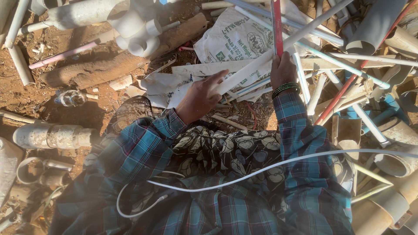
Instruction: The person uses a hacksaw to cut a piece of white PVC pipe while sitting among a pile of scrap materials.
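Currently I hold a long white pipe [261,65] in my left hand [200,98], fingers loosely wrapped, right hand [283,72] clamping a red strip [277,26]; scrap pile [370,87] remains largely unsorted.

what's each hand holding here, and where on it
The left hand grips the near end of a long white pipe that runs up and to the right. The right hand holds a red strip at its lower end.
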